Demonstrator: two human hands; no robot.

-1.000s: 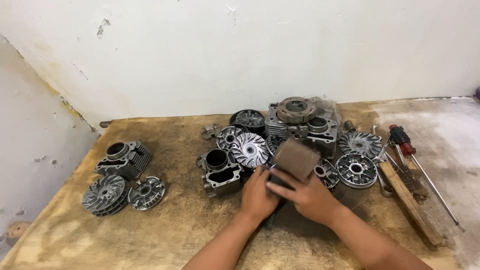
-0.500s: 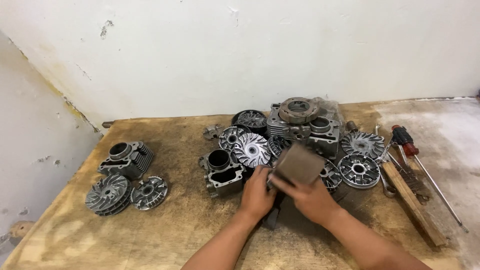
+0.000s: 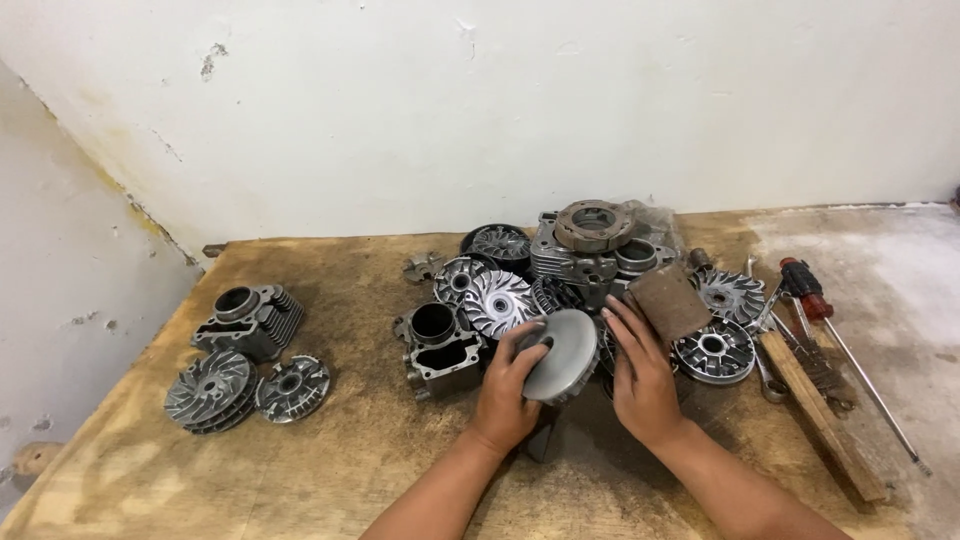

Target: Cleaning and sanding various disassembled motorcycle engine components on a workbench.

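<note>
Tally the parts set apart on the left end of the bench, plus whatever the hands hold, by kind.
Finned cylinder block: 1
Vaned pulley discs: 2, the stacked one and the smaller one
Smooth grey pulley disc, held on edge by the left hand: 1
Brown sanding pad, at the right hand fingertips: 1
Total: 5

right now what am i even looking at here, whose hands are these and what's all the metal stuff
This is one picture from a camera worn on a person's head, looking down at their own two bare hands over a worn wooden table. The left hand holds a smooth grey metal disc on edge. The right hand holds a brown sanding pad beside it. Behind them lies a pile of engine parts: finned discs and cylinders. A cylinder and two finned discs sit apart on the left. A red-handled screwdriver, wrenches and a wood strip lie on the right.
</note>
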